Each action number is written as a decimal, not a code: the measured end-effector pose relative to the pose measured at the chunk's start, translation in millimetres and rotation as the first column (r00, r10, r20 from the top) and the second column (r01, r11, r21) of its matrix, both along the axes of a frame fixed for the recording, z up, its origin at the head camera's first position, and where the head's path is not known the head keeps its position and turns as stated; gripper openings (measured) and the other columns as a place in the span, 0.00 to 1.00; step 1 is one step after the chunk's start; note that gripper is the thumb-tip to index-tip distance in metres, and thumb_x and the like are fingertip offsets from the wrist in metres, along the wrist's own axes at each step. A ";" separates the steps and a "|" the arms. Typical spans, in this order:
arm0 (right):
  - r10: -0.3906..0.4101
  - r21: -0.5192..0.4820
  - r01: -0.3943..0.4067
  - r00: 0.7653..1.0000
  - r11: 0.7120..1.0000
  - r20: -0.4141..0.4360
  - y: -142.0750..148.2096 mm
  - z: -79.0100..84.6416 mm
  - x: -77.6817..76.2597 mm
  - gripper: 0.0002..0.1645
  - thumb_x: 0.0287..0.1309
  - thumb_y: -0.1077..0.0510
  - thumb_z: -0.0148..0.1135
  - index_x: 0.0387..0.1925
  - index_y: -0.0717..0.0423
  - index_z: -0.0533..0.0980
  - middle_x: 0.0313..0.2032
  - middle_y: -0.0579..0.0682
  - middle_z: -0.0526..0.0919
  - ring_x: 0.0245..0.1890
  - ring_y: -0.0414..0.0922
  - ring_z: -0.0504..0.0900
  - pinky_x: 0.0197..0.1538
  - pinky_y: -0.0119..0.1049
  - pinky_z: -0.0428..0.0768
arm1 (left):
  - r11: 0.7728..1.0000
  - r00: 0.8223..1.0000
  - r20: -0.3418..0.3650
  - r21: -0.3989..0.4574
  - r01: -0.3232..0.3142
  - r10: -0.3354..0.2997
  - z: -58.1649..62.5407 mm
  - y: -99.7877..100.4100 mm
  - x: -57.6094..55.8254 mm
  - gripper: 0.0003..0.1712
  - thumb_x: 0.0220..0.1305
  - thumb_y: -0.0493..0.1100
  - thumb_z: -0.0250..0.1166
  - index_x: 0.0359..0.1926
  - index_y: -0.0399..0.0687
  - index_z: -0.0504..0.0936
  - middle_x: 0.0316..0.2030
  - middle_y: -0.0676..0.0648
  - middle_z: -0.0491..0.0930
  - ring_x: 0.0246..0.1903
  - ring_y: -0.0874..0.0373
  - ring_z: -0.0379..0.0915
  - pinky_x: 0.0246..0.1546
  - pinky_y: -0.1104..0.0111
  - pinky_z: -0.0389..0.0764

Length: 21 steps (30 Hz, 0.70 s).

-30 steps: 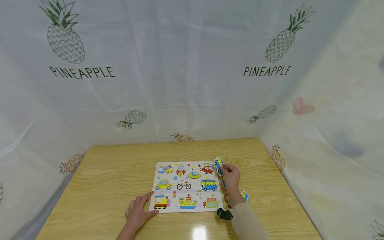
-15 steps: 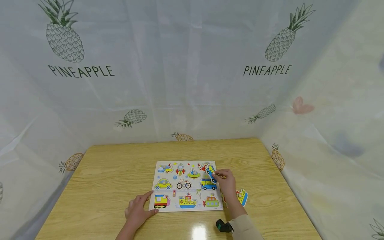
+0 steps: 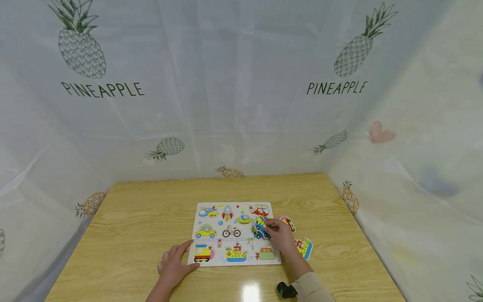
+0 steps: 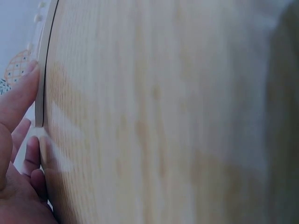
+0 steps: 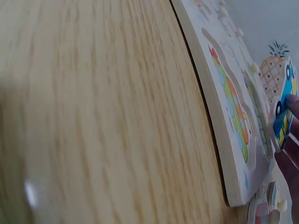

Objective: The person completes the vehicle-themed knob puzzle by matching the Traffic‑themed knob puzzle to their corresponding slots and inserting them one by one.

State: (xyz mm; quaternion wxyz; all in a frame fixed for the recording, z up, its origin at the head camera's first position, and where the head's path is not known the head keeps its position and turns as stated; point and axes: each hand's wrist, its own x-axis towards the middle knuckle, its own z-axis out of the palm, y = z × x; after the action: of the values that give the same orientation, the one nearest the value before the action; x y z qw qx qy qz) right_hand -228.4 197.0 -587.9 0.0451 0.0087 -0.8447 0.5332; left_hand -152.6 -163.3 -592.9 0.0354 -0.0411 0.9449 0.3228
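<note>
A wooden peg puzzle board (image 3: 241,262) with vehicle pictures lies flat on the table. My left hand (image 3: 174,265) rests at its left side, thumb at the near left corner and forefinger farther up the edge. In the left wrist view the thumb lies against the board's edge (image 4: 41,93). My right hand (image 3: 281,235) pinches a blue and yellow bus puzzle piece (image 3: 260,225), tilted, over the bus picture at the board's right side. The right wrist view shows this bus piece (image 5: 284,109) standing on edge above the board, fingertips on its face.
Right of the board lie loose puzzle pieces: a boat piece (image 3: 305,248) and a pink, yellow and red piece (image 3: 288,223), partly behind my right hand. A black strap-on device (image 3: 286,290) sits at my right sleeve. A pineapple-print curtain (image 3: 241,105) encloses the table (image 3: 151,218).
My right hand has carried the bus piece left and nearer, from beside the board's upper right corner to over the bus picture. The left hand has stayed in place.
</note>
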 end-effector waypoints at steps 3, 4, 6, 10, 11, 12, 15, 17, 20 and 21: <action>0.047 0.042 -0.045 0.998 0.998 -0.035 3.0 -0.1 -2.0 0.04 0.55 0.64 0.70 0.34 0.55 0.83 0.51 0.55 0.82 0.45 0.51 0.81 0.42 0.36 0.80 | 1.000 1.000 0.000 0.002 0.002 -0.002 0.1 -0.1 -0.1 0.48 0.41 0.60 0.78 0.66 0.57 0.73 0.51 0.45 0.72 0.51 0.41 0.62 0.39 0.48 0.59; 0.063 0.056 -0.060 0.997 0.997 -0.052 4.2 0.1 -2.8 0.05 0.55 0.64 0.71 0.34 0.55 0.83 0.51 0.55 0.82 0.47 0.52 0.81 0.43 0.37 0.80 | 1.000 1.000 -0.001 0.000 0.003 -0.003 0.0 -0.1 -0.2 0.48 0.41 0.60 0.78 0.66 0.57 0.73 0.51 0.45 0.72 0.50 0.41 0.62 0.39 0.49 0.59; 0.096 0.107 -0.086 0.992 0.991 -0.085 6.7 0.4 -4.5 0.05 0.54 0.64 0.71 0.34 0.54 0.84 0.51 0.54 0.82 0.50 0.54 0.80 0.45 0.41 0.80 | 1.000 1.000 -0.002 -0.001 0.003 -0.003 -0.3 -0.4 -0.5 0.48 0.41 0.60 0.79 0.66 0.57 0.73 0.51 0.45 0.72 0.50 0.41 0.62 0.39 0.49 0.59; 0.141 0.220 -0.110 0.981 0.969 -0.132 11.8 2.8 -8.1 0.06 0.52 0.63 0.73 0.33 0.52 0.85 0.50 0.52 0.83 0.54 0.56 0.77 0.50 0.49 0.77 | 1.000 1.000 -0.007 -0.002 0.005 -0.005 -1.4 -0.4 -1.3 0.48 0.41 0.61 0.78 0.66 0.58 0.73 0.50 0.46 0.72 0.50 0.41 0.62 0.39 0.48 0.59; 0.156 0.253 -0.116 0.977 0.960 -0.142 12.8 3.6 -8.8 0.06 0.52 0.63 0.73 0.33 0.51 0.85 0.49 0.51 0.83 0.54 0.56 0.77 0.51 0.50 0.77 | 1.000 1.000 -0.008 -0.003 0.004 -0.004 -1.6 -0.5 -1.4 0.49 0.41 0.61 0.78 0.66 0.58 0.73 0.50 0.46 0.73 0.51 0.41 0.62 0.40 0.48 0.59; 0.168 0.274 -0.122 0.974 0.954 -0.149 13.5 4.6 -9.5 0.06 0.51 0.63 0.73 0.32 0.51 0.85 0.49 0.51 0.83 0.54 0.56 0.77 0.52 0.52 0.76 | 1.000 1.000 -0.009 -0.004 0.005 -0.005 -1.8 -0.5 -1.6 0.49 0.41 0.61 0.78 0.66 0.58 0.73 0.50 0.46 0.73 0.51 0.41 0.62 0.40 0.48 0.59; 0.199 0.315 -0.144 0.968 0.938 -0.152 14.3 8.7 -10.2 0.06 0.51 0.64 0.73 0.30 0.51 0.85 0.48 0.51 0.83 0.53 0.56 0.76 0.53 0.53 0.75 | 1.000 1.000 -0.013 -0.010 0.006 -0.006 -2.2 -0.5 -1.6 0.49 0.41 0.62 0.78 0.66 0.58 0.73 0.49 0.46 0.73 0.51 0.40 0.62 0.39 0.48 0.59; 0.211 0.332 -0.150 0.965 0.931 -0.155 13.9 10.7 -10.4 0.06 0.50 0.65 0.73 0.29 0.51 0.85 0.47 0.50 0.83 0.52 0.56 0.77 0.53 0.53 0.74 | 1.000 1.000 -0.015 -0.012 0.005 -0.006 -2.2 -0.5 -1.5 0.49 0.40 0.61 0.78 0.66 0.58 0.73 0.49 0.46 0.73 0.51 0.40 0.62 0.39 0.48 0.60; 0.229 0.353 -0.161 0.960 0.922 -0.161 13.8 10.8 -11.4 0.06 0.49 0.64 0.74 0.29 0.51 0.85 0.47 0.49 0.83 0.52 0.55 0.77 0.53 0.53 0.74 | 1.000 1.000 -0.015 -0.012 0.006 -0.006 -2.2 -0.5 -1.5 0.49 0.40 0.61 0.78 0.66 0.58 0.73 0.49 0.46 0.73 0.51 0.40 0.62 0.39 0.48 0.60; 0.235 0.365 -0.162 0.958 0.917 -0.164 13.9 10.2 -11.9 0.06 0.49 0.64 0.74 0.29 0.51 0.85 0.46 0.48 0.83 0.52 0.54 0.77 0.54 0.52 0.74 | 1.000 1.000 -0.014 -0.011 0.006 -0.006 -2.0 -0.4 -1.5 0.49 0.41 0.62 0.78 0.66 0.58 0.73 0.49 0.46 0.73 0.51 0.40 0.62 0.39 0.48 0.60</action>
State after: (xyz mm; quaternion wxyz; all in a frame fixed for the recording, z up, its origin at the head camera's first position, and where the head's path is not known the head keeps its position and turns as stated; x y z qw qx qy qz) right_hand -240.3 210.9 -577.6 0.0749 0.1574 -0.9110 0.3738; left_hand -154.1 -163.7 -594.9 0.0296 -0.0362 0.9471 0.3175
